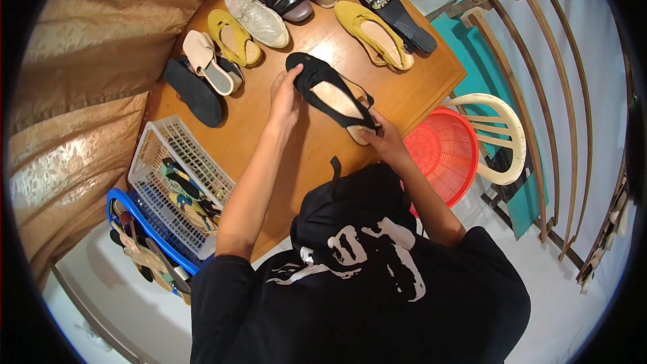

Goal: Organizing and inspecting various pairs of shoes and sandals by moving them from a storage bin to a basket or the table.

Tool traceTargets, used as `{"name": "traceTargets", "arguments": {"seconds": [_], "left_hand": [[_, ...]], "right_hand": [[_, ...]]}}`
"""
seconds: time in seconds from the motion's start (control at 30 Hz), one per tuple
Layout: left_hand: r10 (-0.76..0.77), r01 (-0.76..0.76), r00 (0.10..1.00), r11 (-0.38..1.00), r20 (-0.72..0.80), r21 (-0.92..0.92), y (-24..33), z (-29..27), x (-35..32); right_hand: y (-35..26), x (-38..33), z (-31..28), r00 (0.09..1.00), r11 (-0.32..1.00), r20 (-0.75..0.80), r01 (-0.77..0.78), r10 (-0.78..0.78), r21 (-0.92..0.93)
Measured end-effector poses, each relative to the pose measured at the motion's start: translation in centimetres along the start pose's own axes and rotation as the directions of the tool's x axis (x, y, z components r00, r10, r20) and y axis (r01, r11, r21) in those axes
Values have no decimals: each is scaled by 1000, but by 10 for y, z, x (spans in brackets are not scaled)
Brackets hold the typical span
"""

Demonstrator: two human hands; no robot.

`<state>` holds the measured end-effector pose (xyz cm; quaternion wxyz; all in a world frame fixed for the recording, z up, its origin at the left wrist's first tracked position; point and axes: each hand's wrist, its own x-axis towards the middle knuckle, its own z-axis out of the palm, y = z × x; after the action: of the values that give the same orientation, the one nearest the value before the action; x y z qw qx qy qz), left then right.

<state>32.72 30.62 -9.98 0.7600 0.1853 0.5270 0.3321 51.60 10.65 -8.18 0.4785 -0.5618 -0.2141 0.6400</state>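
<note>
Head view, looking down on a wooden table (411, 91). At frame centre both hands hold one black slingback shoe (330, 94), which lies slantwise from upper left to lower right with its pale insole facing up. The left hand (284, 98) is closed on the toe end, fingers curled over the black upper and thumb against its side. The right hand (379, 136) pinches the heel end, fingertips pressed together on the back strap; whether the shoe rests on the table or is lifted just off it cannot be told.

Other shoes are laid out across the upper part of the frame: a yellow flat (375, 34) to the upper right of the held shoe, a black sandal (397, 15) beside it, a second yellow flat (232, 37) and a white shoe (256, 17) at upper centre, and a beige sandal (209, 64) at upper left overlapping a black sole (192, 91). A white basket (158, 155) and a blue basket (135, 219) with footwear stand at lower left. A red basket (445, 152) sits on a cream chair (502, 138) at right.
</note>
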Motion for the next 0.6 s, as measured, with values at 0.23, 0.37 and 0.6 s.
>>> {"name": "traceTargets", "arguments": {"seconds": [0.23,0.37,0.6], "left_hand": [[-91,48,994,872,64,488,1,37,73],[-127,78,990,854,62,514,8,44,84],[-134,55,981,888,141,456,5,59,88]], "right_hand": [[54,55,-56,932,907,-291,83,-217,-412],[11,65,-38,922,963,-371,8,-111,-270],[26,80,-58,916,972,-363,93,-169,-218]]}}
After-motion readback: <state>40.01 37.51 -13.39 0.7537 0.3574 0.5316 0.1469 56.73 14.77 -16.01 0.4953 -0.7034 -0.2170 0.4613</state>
